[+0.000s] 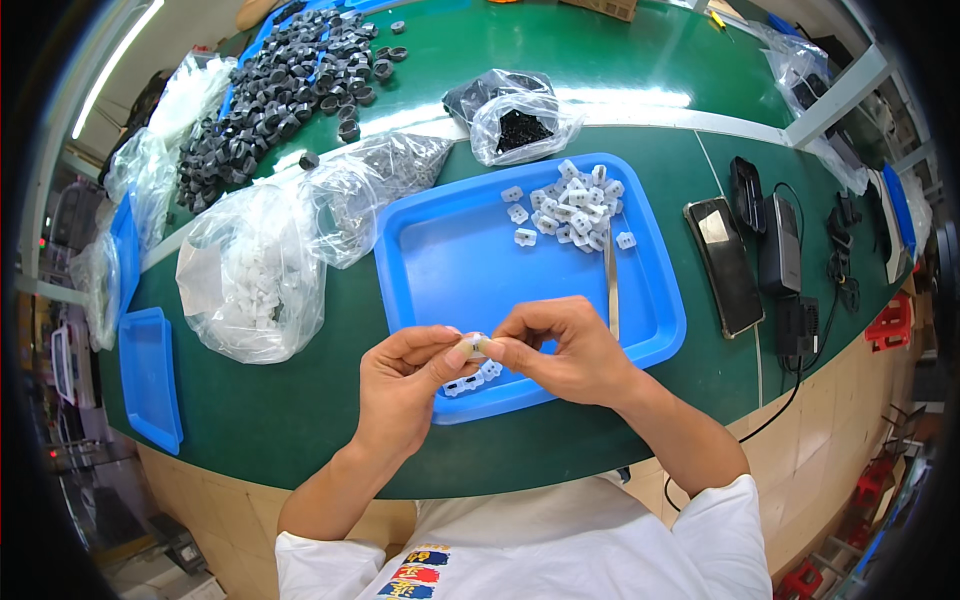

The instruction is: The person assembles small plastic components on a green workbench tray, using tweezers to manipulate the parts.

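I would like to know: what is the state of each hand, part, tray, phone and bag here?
Left hand: closed, pinching small white part
Right hand: closed, pinching the same part
Small white part: held up between both hands
Large blue tray: upright, holding white pieces
White pieces: mostly piled, some lined up
Phone: lying flat, screen dark
Bag of black bits: open

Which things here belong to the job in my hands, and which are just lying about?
Probably the job:
small white part, pinched in left hand and right hand
large blue tray
loose white parts in it
row of parts at its near edge

Seemingly lying about:
phone
dark box beside it
dark grey caps
small blue tray at left
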The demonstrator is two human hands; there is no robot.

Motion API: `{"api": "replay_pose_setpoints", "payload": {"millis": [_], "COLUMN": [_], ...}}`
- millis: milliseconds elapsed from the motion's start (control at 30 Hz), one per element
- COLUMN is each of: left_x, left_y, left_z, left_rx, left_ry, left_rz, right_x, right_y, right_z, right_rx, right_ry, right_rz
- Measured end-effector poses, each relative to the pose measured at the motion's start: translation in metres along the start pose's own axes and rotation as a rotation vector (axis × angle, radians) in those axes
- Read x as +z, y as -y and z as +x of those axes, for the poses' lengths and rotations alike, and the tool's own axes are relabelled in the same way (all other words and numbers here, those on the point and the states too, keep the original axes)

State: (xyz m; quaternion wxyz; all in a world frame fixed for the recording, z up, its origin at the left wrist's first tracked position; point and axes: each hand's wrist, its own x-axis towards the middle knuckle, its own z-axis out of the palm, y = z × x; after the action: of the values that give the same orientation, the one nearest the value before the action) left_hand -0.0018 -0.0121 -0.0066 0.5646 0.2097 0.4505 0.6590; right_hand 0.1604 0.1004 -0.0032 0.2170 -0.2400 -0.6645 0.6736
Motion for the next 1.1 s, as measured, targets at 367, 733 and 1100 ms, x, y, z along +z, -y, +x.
{"api": "replay_pose_setpoints", "payload": {"millis": [367,733,1100], "left_x": [0.004,0.006,0.007], "left_y": [-0.004,-0.001,-0.001], "left_z": [-0.004,-0.004,-0.003], "left_rx": [0.026,0.029,0.010], "left_ry": [-0.046,-0.019,-0.021], "left_rz": [0.101,0.130,0.139], "right_x": [-0.011,-0.010,-0.010], "right_y": [0.004,0.004,0.006], "right_z": [0.000,0.000,0.000], "right_rx": [0.092,0.071,0.074], "right_ry": [0.112,0.108,0.078], "right_rz": [0.079,0.037,0.039]}}
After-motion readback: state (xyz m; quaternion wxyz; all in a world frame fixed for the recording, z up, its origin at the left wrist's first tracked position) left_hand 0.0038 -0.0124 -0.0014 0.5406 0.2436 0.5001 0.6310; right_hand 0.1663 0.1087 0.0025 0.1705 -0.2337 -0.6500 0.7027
